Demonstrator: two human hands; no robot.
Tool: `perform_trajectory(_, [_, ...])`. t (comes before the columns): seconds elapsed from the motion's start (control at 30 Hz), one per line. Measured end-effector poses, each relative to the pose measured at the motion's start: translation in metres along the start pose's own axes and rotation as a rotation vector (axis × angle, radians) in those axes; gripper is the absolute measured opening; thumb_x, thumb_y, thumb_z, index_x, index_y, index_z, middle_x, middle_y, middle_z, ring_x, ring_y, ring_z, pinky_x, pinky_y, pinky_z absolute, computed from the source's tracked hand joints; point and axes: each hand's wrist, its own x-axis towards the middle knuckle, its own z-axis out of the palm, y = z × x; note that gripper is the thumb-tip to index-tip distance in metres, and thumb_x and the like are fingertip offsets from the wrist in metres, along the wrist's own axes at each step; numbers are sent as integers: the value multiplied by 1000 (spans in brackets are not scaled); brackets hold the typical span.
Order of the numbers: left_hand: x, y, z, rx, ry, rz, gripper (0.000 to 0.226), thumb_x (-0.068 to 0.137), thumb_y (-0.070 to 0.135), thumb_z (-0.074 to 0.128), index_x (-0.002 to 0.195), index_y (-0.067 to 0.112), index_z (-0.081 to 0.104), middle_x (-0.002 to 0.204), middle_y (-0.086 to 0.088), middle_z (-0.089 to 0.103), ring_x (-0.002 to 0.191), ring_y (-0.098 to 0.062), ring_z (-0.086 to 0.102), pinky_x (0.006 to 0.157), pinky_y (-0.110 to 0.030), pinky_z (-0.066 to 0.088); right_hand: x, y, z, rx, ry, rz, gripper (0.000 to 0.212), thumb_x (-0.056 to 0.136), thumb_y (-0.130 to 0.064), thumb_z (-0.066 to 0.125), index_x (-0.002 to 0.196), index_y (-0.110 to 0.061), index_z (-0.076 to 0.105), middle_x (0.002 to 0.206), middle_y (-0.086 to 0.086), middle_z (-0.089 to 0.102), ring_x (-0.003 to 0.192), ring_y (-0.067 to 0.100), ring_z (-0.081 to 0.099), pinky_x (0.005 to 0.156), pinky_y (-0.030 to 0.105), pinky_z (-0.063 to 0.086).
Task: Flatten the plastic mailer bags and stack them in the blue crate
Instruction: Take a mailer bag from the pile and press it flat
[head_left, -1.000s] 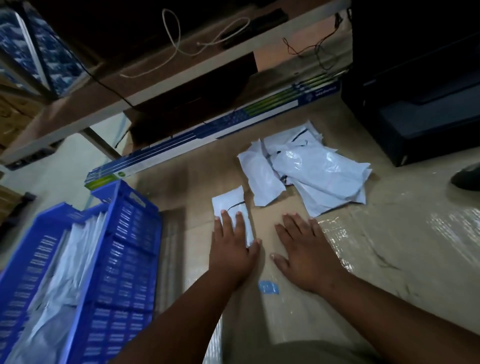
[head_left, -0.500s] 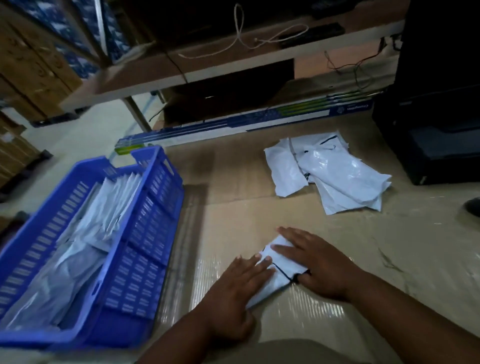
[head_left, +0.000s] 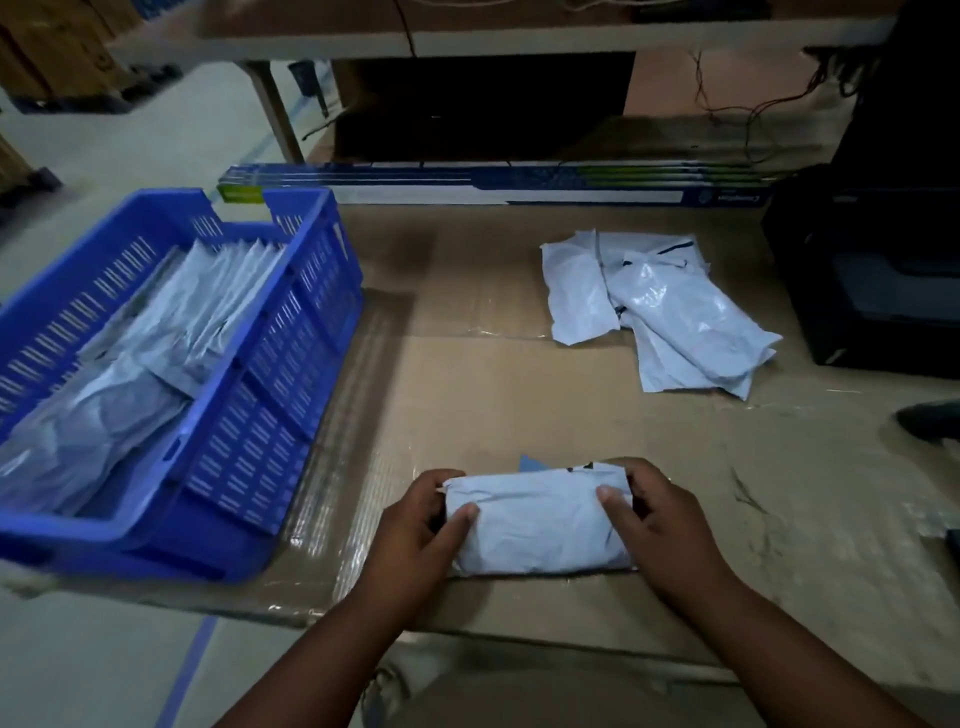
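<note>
A white plastic mailer bag (head_left: 537, 522) lies crosswise at the near edge of the table, wrinkled, with a dark strip along its far edge, gripped at both short ends. A loose, crumpled pile of mailer bags (head_left: 660, 312) lies farther off to the right. The blue crate (head_left: 249, 431), slotted-walled, stands at the left with flattened white bags (head_left: 156, 343) stacked inside

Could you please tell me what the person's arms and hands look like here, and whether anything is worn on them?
Both forearms are bare, with no sleeves in view. The left hand and right hand wear no gloves, rings, watch or bracelet that I can see.
</note>
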Motion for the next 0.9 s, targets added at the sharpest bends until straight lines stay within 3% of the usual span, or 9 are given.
perform_trajectory(0.1, [11,3,10,195,48,-82,35,97,49,69,129,41,56,83,13,72,79,-2,68,75,-36,58,2,9,7,-154,45,117,32,97,-34,70,126,-41,59,87,-9,73,79,6,68,77,41,58])
perform_trajectory(0.17, [16,6,16,293,87,-105,38,97,52,66,130,38,55,76,12,67,74,-3,64,71,-36,56,8,12,10,-176,70,128,35,98,-35,69,131,-38,58,85,-6,71,78,10,67,75,41,58])
perform_trajectory(0.27, [18,8,20,415,207,-26,36,100,48,58,129,27,58,98,13,63,93,-11,62,85,-39,53,21,6,8,-228,149,86,35,100,-35,66,134,-29,59,90,-9,69,87,19,67,80,40,56])
perform_trajectory(0.33, [16,11,20,514,245,142,37,102,38,50,131,19,60,123,2,60,115,-23,56,101,-37,45,24,-2,5,-414,221,-18,39,99,-37,63,136,-25,59,111,-3,68,105,26,62,92,43,52])
perform_trajectory(0.43, [18,15,27,599,131,389,53,100,24,46,149,4,53,156,-13,48,147,-30,41,123,-39,32,21,-27,17,-648,171,-266,51,98,-32,61,145,-15,55,146,10,56,133,34,51,113,51,41])
perform_trajectory(0.5, [21,7,38,684,27,466,62,97,21,46,156,2,44,167,-16,35,158,-29,26,128,-45,26,17,-39,40,-725,57,-389,55,100,-33,49,149,-9,52,157,15,48,145,36,43,123,57,30])
perform_trajectory(0.6, [19,-13,51,778,-80,404,66,99,28,42,160,4,37,171,-15,26,161,-28,17,124,-54,28,18,-36,78,-817,-150,-394,62,101,-32,28,153,-6,49,162,18,43,153,36,35,127,60,19])
perform_trajectory(0.67, [17,-22,54,808,-85,351,64,103,32,39,161,6,37,171,-13,26,161,-27,17,124,-54,27,19,-28,93,-863,-224,-382,63,101,-28,25,155,-2,46,163,22,40,155,39,32,127,60,17])
perform_trajectory(0.9, [20,-23,57,885,-111,312,69,100,36,41,163,9,33,173,-12,22,161,-26,15,127,-53,21,20,-13,105,-945,-211,-435,64,99,-24,32,155,5,41,164,27,35,155,41,30,129,56,14])
